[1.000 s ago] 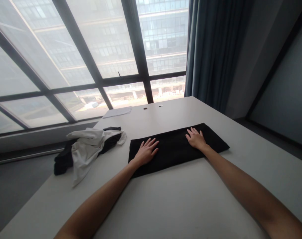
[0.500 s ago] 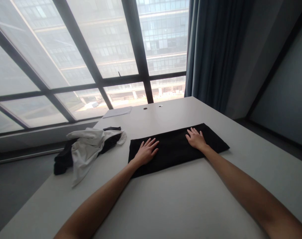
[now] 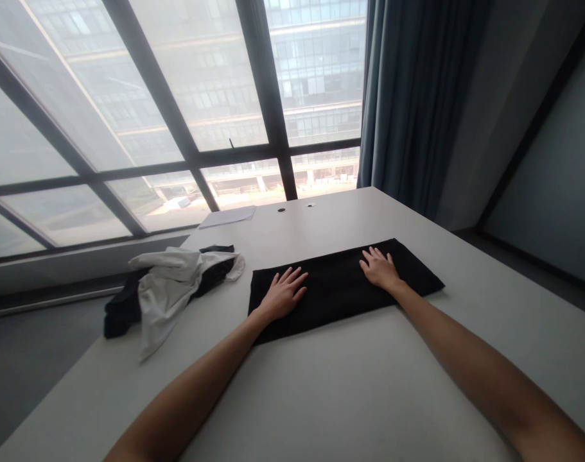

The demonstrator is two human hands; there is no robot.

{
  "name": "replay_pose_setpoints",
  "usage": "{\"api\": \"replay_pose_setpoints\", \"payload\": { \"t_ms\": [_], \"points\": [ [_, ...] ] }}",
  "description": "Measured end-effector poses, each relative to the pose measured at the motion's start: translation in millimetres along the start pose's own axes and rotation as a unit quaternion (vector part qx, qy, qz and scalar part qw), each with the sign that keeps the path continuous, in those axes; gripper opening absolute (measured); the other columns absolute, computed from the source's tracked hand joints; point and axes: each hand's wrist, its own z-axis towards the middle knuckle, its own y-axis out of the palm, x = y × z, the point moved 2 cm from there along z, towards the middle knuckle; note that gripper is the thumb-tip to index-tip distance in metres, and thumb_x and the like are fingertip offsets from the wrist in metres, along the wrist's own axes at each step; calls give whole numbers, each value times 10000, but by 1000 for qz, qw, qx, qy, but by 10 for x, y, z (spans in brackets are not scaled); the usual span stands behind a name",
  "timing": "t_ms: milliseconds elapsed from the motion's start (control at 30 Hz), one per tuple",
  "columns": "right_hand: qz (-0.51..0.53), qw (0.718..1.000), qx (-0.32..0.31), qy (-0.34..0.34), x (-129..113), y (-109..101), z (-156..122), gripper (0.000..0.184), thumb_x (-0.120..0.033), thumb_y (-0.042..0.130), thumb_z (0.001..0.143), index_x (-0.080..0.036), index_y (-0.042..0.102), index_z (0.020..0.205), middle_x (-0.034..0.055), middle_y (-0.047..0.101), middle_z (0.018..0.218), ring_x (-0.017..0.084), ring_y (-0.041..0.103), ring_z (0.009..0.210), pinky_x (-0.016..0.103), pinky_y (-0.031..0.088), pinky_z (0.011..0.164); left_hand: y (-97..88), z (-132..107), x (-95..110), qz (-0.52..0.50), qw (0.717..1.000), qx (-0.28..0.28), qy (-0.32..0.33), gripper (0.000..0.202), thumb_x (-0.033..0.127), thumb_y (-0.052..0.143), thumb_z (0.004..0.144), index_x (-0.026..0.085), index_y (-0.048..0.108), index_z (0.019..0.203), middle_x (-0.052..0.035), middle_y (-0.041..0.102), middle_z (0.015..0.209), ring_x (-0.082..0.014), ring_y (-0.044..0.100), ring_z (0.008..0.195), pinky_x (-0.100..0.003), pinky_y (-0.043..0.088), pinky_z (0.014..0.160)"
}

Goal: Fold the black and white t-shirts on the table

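Note:
A black folded cloth (image 3: 335, 289), long and roughly rectangular, lies flat across the white table (image 3: 321, 391). My left hand (image 3: 283, 294) rests palm down near its left end, fingers spread. Toward the cloth's right end, my right hand (image 3: 379, 268) also lies flat with its fingers apart. Both palms touch the cloth's upper surface, and neither hand grips it. Whether the cloth is a garment I cannot tell.
At the table's left edge lies a crumpled heap, a light grey cloth (image 3: 169, 282) over a black cloth (image 3: 123, 311). Papers (image 3: 227, 217) lie at the far left corner. Two small holes mark the far edge. Beyond stand a window and a blue curtain (image 3: 408, 102).

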Motion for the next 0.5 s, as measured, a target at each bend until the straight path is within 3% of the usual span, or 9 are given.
{"api": "replay_pose_setpoints", "payload": {
  "t_ms": [500],
  "points": [
    [0, 1000, 4, -2, 18, 27, 13, 558, -428, 318, 1016, -166, 424, 1497, 143, 303, 1605, 277, 233, 1487, 559, 158, 1184, -18, -7, 12, -4, 1000, 2, 1, 529, 496, 323, 1035, 342, 342, 1540, 16, 227, 1634, -273, 158, 1516, -570, 167, 1199]
  ]
}}
